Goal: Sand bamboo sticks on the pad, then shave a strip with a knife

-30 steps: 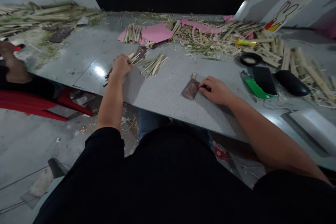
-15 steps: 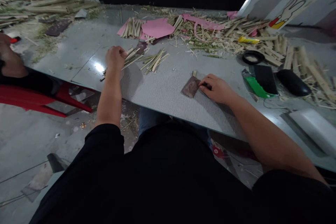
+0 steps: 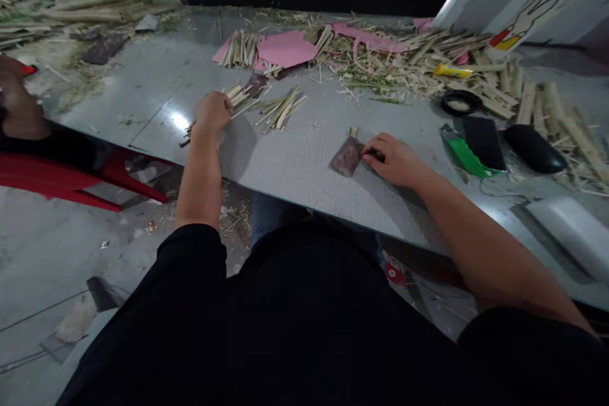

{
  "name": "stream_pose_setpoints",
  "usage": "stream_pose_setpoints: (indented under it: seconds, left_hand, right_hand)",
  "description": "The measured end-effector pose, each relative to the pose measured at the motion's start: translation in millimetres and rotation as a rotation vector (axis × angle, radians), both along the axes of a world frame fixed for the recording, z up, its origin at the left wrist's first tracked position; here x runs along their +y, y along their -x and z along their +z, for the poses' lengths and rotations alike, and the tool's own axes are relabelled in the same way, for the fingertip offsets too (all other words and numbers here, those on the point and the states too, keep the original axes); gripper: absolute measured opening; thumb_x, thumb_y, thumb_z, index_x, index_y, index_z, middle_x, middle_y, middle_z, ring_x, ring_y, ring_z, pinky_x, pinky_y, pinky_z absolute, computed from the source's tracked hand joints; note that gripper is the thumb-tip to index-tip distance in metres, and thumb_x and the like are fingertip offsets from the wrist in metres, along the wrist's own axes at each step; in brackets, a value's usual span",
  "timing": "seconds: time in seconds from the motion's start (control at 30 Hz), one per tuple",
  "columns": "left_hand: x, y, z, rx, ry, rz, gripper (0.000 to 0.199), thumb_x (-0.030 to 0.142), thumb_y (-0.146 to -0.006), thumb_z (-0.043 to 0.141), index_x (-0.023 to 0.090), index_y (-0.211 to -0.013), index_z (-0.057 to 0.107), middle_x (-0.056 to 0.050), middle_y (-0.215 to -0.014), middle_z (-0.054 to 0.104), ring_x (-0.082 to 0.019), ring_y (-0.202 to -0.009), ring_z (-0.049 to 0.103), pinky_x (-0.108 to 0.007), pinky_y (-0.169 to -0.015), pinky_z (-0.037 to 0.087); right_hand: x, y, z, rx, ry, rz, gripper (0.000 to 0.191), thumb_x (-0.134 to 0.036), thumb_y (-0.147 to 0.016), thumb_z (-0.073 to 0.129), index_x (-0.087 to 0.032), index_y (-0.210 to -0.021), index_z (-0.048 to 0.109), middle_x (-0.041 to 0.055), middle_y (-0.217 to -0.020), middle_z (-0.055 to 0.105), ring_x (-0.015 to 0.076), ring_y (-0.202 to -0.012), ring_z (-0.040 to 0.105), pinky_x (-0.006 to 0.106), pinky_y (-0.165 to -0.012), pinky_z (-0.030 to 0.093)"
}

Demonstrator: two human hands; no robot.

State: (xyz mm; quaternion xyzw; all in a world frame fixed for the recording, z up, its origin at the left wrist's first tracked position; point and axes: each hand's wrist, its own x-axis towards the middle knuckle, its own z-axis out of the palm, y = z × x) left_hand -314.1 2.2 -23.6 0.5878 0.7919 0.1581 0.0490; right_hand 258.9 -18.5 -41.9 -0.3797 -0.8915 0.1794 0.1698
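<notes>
My left hand (image 3: 214, 112), fingers curled, is closed at a bundle of thin bamboo sticks (image 3: 237, 94) on the table. It covers part of the bundle, so how many sticks are in its grip is hidden. Beside it lies a second loose pile of bamboo sticks (image 3: 284, 109). My right hand (image 3: 391, 158) pinches the right edge of a brown piece of sandpaper (image 3: 347, 158), which lies on the tabletop. A short end of a bamboo strip (image 3: 353, 132) sticks out from the sandpaper's far edge.
Pink paper (image 3: 287, 49), sticks and shavings (image 3: 375, 70) line the back. At right are black tape (image 3: 460, 103), a yellow tube (image 3: 451, 71), a green item (image 3: 471, 153) and a black case (image 3: 535, 148). Another person's hand (image 3: 18, 98) is at far left, above a red chair (image 3: 52, 181).
My left hand has shifted slightly down and right over the stick bundle. My right hand and the sandpaper stay nearly still.
</notes>
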Motion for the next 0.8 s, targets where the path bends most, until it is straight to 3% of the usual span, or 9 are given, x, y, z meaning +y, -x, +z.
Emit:
stream_pose_setpoints:
  seconds: [0.13, 0.3, 0.5, 0.6, 0.8]
  left_hand:
    - [-1.3, -3.2, 0.1, 0.003, -0.029, -0.008, 0.016, 0.032, -0.103, 0.074, 0.026, -0.112, 0.085, -0.011, -0.135, 0.083, -0.031, -0.130, 0.070, -0.046, -0.126, 0.052]
    - [-3.9, -8.4, 3.1, 0.008, -0.065, -0.015, 0.020, 0.018, -0.107, 0.065, 0.018, -0.117, 0.083, -0.010, -0.135, 0.080, -0.024, -0.126, 0.066, -0.043, -0.127, 0.047]
    - [-0.2, -8.9, 1.6, -0.031, -0.085, -0.030, 0.022, 0.020, -0.104, 0.064, 0.027, -0.111, 0.084, -0.010, -0.133, 0.086, -0.032, -0.130, 0.072, -0.044, -0.123, 0.051]
    - [2.2, -11.0, 0.7, -0.053, -0.061, -0.060, 0.016, 0.024, -0.103, 0.070, 0.026, -0.108, 0.085, -0.011, -0.126, 0.087, -0.031, -0.126, 0.074, -0.045, -0.122, 0.054]
    - [-2.9, 1.2, 7.0, -0.018, -0.186, 0.153, 0.029, 0.025, -0.110, 0.068, 0.023, -0.135, 0.082, -0.015, -0.159, 0.074, -0.038, -0.153, 0.066, -0.062, -0.136, 0.047]
  right_hand:
    - [-0.8, 0.5, 0.9, 0.002, 0.007, -0.001, 0.017, -0.042, -0.108, 0.064, -0.029, -0.108, 0.075, 0.0166, -0.126, 0.075, 0.0346, -0.097, 0.076, 0.059, -0.096, 0.066]
    - [-1.8, 1.5, 1.4, 0.005, 0.000, 0.007, 0.016, -0.040, -0.107, 0.063, -0.028, -0.107, 0.073, 0.0175, -0.124, 0.074, 0.0354, -0.098, 0.076, 0.059, -0.096, 0.065]
    - [-1.7, 1.8, 1.0, 0.014, 0.010, 0.004, 0.015, -0.039, -0.106, 0.064, -0.028, -0.107, 0.074, 0.0179, -0.124, 0.074, 0.0360, -0.097, 0.076, 0.060, -0.094, 0.065]
    - [-1.3, 1.1, 0.5, 0.011, 0.010, -0.002, 0.015, -0.039, -0.107, 0.064, -0.028, -0.108, 0.074, 0.0174, -0.125, 0.075, 0.0358, -0.099, 0.076, 0.059, -0.096, 0.065]
    - [-1.7, 1.5, 1.6, 0.000, 0.012, -0.004, 0.018, -0.042, -0.107, 0.064, -0.027, -0.108, 0.075, 0.0181, -0.128, 0.075, 0.0360, -0.100, 0.077, 0.060, -0.098, 0.066]
